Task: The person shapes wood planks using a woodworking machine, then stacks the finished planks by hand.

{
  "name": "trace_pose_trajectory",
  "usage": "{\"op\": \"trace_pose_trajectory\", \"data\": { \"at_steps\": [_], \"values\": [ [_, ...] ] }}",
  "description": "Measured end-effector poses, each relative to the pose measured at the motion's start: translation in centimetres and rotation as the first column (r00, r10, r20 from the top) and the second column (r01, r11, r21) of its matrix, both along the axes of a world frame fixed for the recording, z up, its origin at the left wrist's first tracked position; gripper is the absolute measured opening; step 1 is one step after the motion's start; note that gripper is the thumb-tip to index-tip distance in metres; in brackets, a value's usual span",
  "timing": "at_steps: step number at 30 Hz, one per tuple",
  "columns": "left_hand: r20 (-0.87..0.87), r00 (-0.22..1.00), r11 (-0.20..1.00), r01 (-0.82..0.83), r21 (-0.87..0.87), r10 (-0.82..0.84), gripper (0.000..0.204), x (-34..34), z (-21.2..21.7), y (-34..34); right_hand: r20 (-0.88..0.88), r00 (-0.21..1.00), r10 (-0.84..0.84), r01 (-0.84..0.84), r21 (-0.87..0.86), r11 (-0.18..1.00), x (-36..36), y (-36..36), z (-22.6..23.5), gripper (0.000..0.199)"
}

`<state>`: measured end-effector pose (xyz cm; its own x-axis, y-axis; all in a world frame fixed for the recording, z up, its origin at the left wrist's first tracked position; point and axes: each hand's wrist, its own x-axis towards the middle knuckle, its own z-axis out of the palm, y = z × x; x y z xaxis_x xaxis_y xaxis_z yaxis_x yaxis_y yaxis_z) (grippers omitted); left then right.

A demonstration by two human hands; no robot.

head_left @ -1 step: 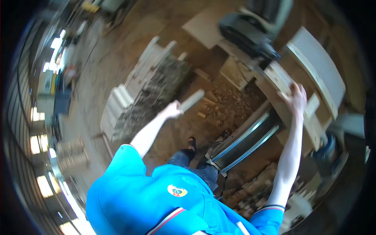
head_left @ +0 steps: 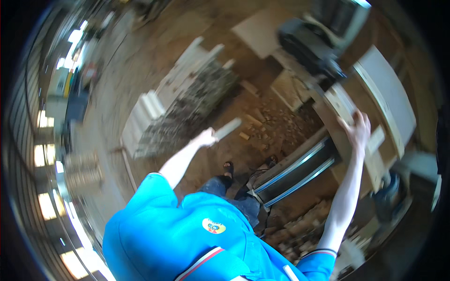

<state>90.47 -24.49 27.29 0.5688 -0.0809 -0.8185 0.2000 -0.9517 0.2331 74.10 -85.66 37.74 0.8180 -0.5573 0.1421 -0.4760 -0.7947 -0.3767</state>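
Note:
My left hand (head_left: 205, 137) is closed round one end of a short pale wooden strip (head_left: 228, 129), held out over the floor beside a stack of boards. At the right, my right hand (head_left: 357, 130) grips the near end of a pale wooden piece (head_left: 341, 100) on the workbench, thumb on one side and fingers on the other. The far end of that piece lies close to a dark machine with a motor (head_left: 309, 47). Blur hides the exact contact of the fingertips.
A tall stack of pale boards (head_left: 183, 91) stands left of centre. Wood offcuts (head_left: 276, 124) litter the floor. Two shiny metal rails (head_left: 300, 180) run beside my legs. A white panel (head_left: 386, 89) stands beyond the bench, and more scraps (head_left: 304, 229) lie at lower right.
The view has shifted slightly, so the bench and machine appear farther right and lower. The strip in my left hand sits a little lower; both hands keep their hold.

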Motion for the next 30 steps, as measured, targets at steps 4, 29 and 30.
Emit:
{"op": "trace_pose_trajectory", "data": {
  "at_steps": [4, 29, 30],
  "values": [
    [-0.076, 0.984, 0.939, -0.129, 0.318, 0.160, 0.058, -15.4, -0.6, 18.3, -0.032, 0.998, 0.045, -0.046, -0.025, 0.999, -1.4, 3.0, -1.8, 0.054],
    [-0.156, 0.412, 0.415, -0.910, -0.009, 0.898, 0.058, -38.7, -5.7, 45.9, 0.016, 0.782, 0.623, -0.520, 0.566, 0.639, 20.7, 65.1, 2.7, 0.043],
    [-0.104, 0.329, 0.321, -0.943, -0.088, 0.939, 0.053, -38.8, -5.4, 45.4, -0.004, 0.781, 0.624, -0.489, 0.617, 0.616, 23.8, 68.3, 1.2, 0.044]
  ]
}}
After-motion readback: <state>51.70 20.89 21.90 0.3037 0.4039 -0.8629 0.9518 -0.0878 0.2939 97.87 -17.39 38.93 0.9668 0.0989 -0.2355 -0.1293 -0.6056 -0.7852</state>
